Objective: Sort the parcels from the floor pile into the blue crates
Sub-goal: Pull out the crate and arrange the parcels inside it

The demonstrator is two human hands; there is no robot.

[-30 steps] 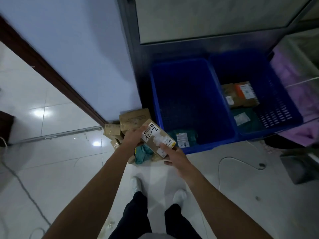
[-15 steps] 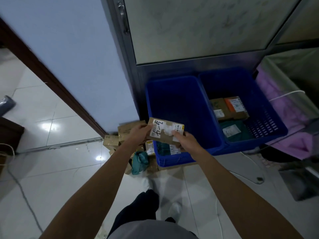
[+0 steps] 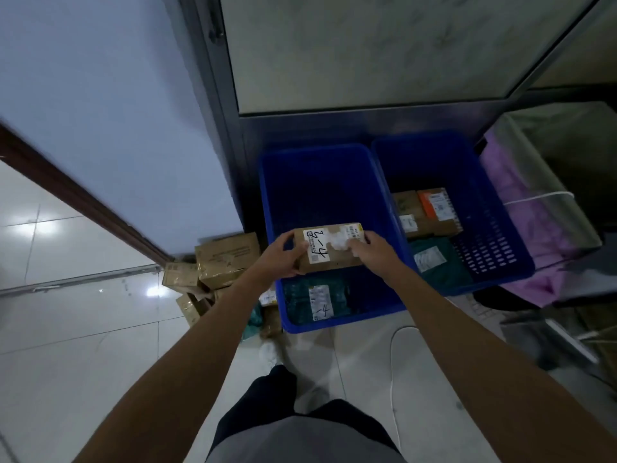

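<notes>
Head view. The tiled floor [image 3: 83, 329] carries two blue crates set side by side and touching: the left crate [image 3: 268, 208] and the right crate [image 3: 500, 228].

The parcel pile [image 3: 227, 259] lies on the floor just left of the left crate, against the wall. At least four brown cartons can be counted in it. More are hidden behind the left forearm, so no full count is possible.

Left crate contents: one green bag [image 3: 297, 299] with a white label, at the near end. Right crate contents: one green pouch [image 3: 434, 262] at the near end and brown cartons [image 3: 430, 225] behind it, one with an orange label. Whether there are two or three cartons cannot be told.

One brown box [image 3: 340, 259] is held level over the left crate, above the green bag and clear of the rim. The left hand [image 3: 280, 259] grips its left end, thumb on the top face and fingers curled underneath. The right hand [image 3: 374, 252] grips its right end, fingers curled over the top face.

A white sticker [image 3: 316, 249] with handwritten marks sits on the box top, just beside the left thumb.
</notes>
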